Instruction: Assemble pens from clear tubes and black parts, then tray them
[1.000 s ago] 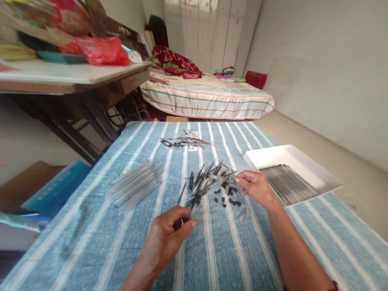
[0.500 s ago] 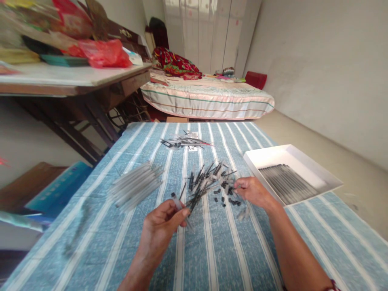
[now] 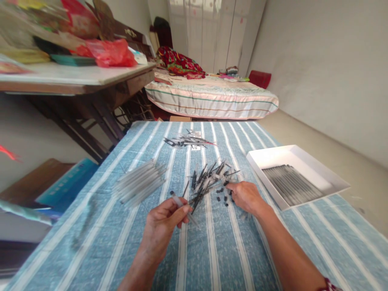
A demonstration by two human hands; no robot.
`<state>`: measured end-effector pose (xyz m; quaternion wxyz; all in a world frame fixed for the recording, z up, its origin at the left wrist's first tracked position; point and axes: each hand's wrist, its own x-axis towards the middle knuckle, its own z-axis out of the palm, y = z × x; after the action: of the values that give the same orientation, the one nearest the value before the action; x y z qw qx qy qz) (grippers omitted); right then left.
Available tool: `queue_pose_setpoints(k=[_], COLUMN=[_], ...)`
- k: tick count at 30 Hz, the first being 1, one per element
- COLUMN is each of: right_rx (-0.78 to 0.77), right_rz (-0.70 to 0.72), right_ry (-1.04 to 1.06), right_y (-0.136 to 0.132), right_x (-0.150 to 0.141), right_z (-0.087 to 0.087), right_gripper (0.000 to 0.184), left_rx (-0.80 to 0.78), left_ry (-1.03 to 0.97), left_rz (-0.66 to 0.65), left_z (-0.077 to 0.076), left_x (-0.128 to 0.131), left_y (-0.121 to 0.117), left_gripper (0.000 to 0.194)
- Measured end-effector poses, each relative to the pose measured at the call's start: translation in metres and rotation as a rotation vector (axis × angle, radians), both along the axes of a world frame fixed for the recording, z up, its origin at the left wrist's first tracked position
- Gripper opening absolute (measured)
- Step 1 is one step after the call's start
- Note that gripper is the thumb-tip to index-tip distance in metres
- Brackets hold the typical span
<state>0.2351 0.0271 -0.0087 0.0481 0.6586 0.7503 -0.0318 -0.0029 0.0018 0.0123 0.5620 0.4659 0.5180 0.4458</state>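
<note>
My left hand (image 3: 165,224) pinches a clear pen barrel (image 3: 183,208) with a dark end, held slanted just above the blue striped tablecloth (image 3: 218,258). My right hand (image 3: 245,196) rests with curled fingers at the right edge of a loose pile of black refills and small black caps (image 3: 209,184); its fingertips are among the small pieces, and what they hold is hidden. A bundle of clear barrels (image 3: 139,184) lies left of the pile.
A white tray (image 3: 303,161) with rows of dark finished pens sits at the table's right edge. A smaller heap of pen parts (image 3: 188,140) lies farther back. Beyond are a bed, a cluttered wooden table at left and white cupboards.
My left hand lifted off the cloth with a clear barrel pinched in it. My right hand slid left and down into the small black pieces. The view shifted slightly.
</note>
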Motion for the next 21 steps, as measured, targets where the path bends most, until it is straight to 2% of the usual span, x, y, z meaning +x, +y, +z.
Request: queue_pose_setpoints(k=[15, 18, 21], right_rx=[0.011, 0.102, 0.230], right_rz=[-0.001, 0.045, 0.136], right_ry=[-0.035, 0.124, 0.414], right_y=[0.0037, 0.0004, -0.0058], right_x=[0.0016, 0.0030, -0.0011], right_z=[-0.0025, 0.0000, 0.0038], right_gripper=[0.025, 0.021, 0.016], left_rx=[0.008, 0.010, 0.019], left_ry=[-0.021, -0.071, -0.166], left_rz=[-0.019, 0.002, 0.050], left_z=[-0.0048, -0.0027, -0.0023], left_x=[-0.0022, -0.0021, -0.0031], left_y=[0.0015, 0.0012, 0.0013], left_gripper=[0.014, 0.013, 0.013])
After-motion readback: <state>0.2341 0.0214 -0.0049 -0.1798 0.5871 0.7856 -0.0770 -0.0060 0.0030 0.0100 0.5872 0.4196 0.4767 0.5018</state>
